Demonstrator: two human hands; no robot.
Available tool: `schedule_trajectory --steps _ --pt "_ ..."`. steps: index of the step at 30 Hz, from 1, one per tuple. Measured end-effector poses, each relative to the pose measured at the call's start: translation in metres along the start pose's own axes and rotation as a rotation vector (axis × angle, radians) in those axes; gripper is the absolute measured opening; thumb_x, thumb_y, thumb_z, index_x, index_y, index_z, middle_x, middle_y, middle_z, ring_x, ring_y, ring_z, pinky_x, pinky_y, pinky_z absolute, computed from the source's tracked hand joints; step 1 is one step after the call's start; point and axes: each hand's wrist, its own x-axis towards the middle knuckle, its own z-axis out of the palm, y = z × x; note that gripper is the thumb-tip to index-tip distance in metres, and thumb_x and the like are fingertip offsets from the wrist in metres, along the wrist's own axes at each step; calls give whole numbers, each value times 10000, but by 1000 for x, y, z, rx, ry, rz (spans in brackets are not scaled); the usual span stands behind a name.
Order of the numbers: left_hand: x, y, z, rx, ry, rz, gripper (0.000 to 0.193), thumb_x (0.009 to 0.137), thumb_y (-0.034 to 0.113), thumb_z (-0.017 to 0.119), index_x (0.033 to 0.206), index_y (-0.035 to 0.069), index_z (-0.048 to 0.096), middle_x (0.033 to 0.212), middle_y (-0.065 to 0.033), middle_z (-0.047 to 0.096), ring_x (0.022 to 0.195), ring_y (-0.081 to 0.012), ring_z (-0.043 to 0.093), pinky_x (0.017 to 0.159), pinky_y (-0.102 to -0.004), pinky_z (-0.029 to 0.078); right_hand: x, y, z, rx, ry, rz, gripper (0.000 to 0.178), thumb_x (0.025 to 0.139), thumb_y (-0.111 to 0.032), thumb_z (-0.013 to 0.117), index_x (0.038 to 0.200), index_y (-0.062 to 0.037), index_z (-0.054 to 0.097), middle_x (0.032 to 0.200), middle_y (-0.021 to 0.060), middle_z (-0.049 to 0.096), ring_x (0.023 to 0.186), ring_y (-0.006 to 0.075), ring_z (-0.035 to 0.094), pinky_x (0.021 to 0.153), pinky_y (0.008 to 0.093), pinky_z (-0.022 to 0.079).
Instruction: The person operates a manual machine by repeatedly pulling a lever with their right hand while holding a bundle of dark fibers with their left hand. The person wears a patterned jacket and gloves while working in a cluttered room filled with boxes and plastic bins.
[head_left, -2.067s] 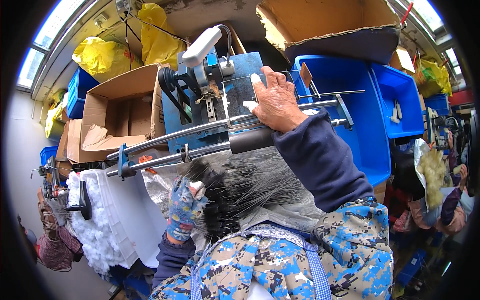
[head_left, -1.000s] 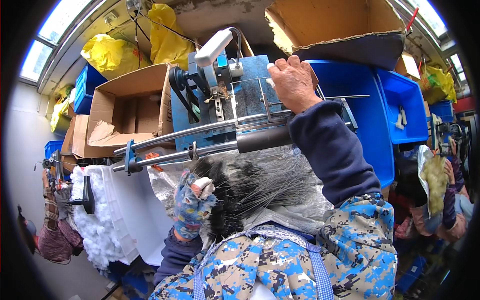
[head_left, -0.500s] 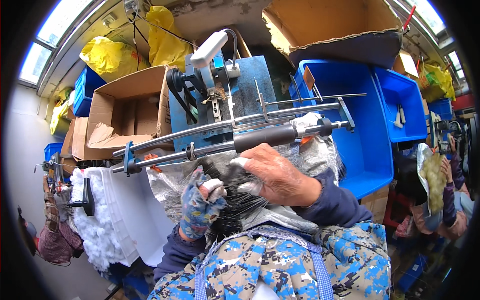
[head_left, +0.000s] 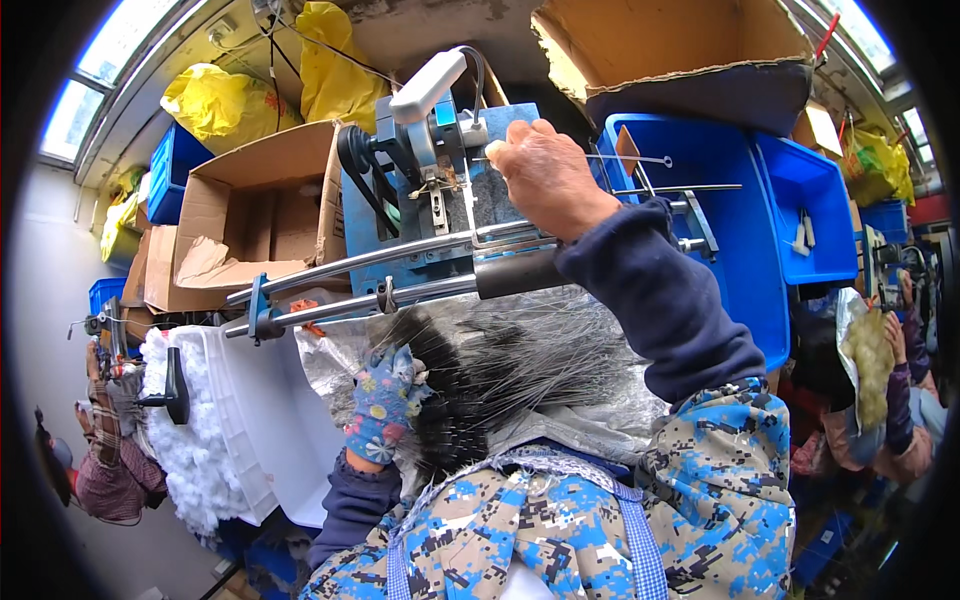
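My right hand [head_left: 548, 178] is raised over the blue bench machine [head_left: 440, 190], its fingers closed on a thin wire rod [head_left: 630, 158] with a small ring at its right end. The rod's other end is near the machine's metal guide. My left hand [head_left: 385, 400], in a flowered blue glove, is low on my lap with its fingers curled beside a pile of thin wire brushes [head_left: 450, 400]. What those fingers hold, if anything, I cannot make out. Black bristles lie at the left of the pile, bare wire stems to the right, on a silvery sheet [head_left: 620, 370].
Metal rails [head_left: 350, 308] with a dark roller [head_left: 520, 272] cross in front of the machine. A cardboard box [head_left: 190, 220] stands left, a blue bin [head_left: 765, 270] right. White fluff [head_left: 200, 450] lies by a white tub [head_left: 300, 440]. Other people work at both sides.
My right hand has left the brushes on my lap, moved up to the machine and now grips the ringed rod. My left hand has shifted slightly left and down.
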Motion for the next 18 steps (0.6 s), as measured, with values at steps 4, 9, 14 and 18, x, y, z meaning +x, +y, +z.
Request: schedule_trajectory --steps 4,9,14,18 --pt "2 -5 3 14 23 57 296 654 106 683 938 97 602 859 -107 601 826 -329 575 691 -410 453 15 15 40 -86 -77 96 164 786 -133 523 868 -98 660 986 130 573 941 283 545 747 418 431" --pt "-1 -4 -10 -139 -87 -89 312 668 78 676 963 36 584 896 -85 635 837 -277 601 763 -361 482 17 15 56 -31 -112 129 177 798 -145 504 880 -111 657 1005 121 577 939 282 550 762 428 403" --pt "3 -4 -10 -86 -86 -7 313 671 92 679 970 53 598 919 -104 609 859 -304 579 765 -382 471 16 15 56 -20 -86 98 169 788 -131 505 874 -111 649 964 106 602 895 280 568 738 427 412" --pt "9 -2 -9 -36 26 143 301 649 58 678 945 98 641 782 -103 583 717 -317 567 618 -392 450 17 15 56 -28 -77 85 164 785 -118 500 870 -100 640 913 97 614 865 290 574 729 423 423"
